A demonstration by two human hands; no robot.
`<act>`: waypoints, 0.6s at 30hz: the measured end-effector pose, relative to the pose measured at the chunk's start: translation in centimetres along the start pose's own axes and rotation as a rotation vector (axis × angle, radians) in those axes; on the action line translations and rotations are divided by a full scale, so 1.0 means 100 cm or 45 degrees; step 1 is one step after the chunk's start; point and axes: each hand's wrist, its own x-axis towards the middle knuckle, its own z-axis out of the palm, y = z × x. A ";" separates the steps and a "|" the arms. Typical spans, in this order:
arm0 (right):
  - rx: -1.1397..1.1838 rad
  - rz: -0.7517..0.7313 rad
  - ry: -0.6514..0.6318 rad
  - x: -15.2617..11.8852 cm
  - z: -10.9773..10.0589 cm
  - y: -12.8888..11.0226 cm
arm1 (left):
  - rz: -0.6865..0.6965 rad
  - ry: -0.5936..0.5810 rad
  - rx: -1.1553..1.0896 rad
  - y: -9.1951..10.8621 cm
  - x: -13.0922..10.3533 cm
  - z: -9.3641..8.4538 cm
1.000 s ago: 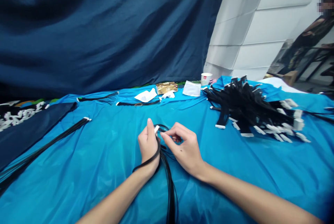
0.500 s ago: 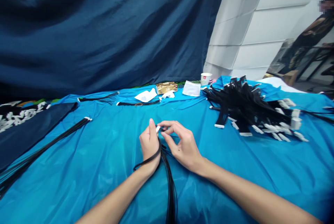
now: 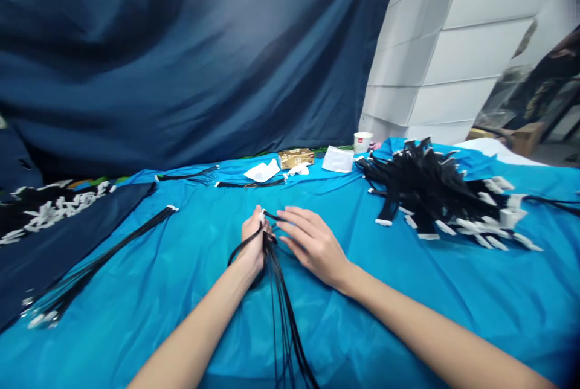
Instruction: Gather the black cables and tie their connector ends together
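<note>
My left hand [image 3: 254,244] is closed around a wire harness, with the thumb up against its small white connector [image 3: 262,216]. Black wires [image 3: 285,310] of this harness hang from the hand toward the front edge of the view, fanned out in thin strands. One black strand loops over the left wrist side. To the right, my right hand [image 3: 317,247] has its fingers stretched out and apart. Its fingertips reach a short black strand that runs from the connector; whether they touch or pass in front of it is hard to tell.
A heap of black wire harnesses [image 3: 421,189] with white connectors lies at right. More harnesses [image 3: 113,244] lie at left, beside a dark blue cloth [image 3: 77,250]. Toward the back are a gold tissue pack [image 3: 296,158], white papers [image 3: 338,159] and a paper cup [image 3: 363,142].
My left hand has shifted slightly left with the harness. The right hand's fingers have straightened and parted from their pinch near the connector. The hanging wires have spread apart.
</note>
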 end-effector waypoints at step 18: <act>-0.452 -0.316 -0.023 -0.001 -0.010 0.023 | -0.399 -0.246 -0.348 0.025 -0.019 -0.003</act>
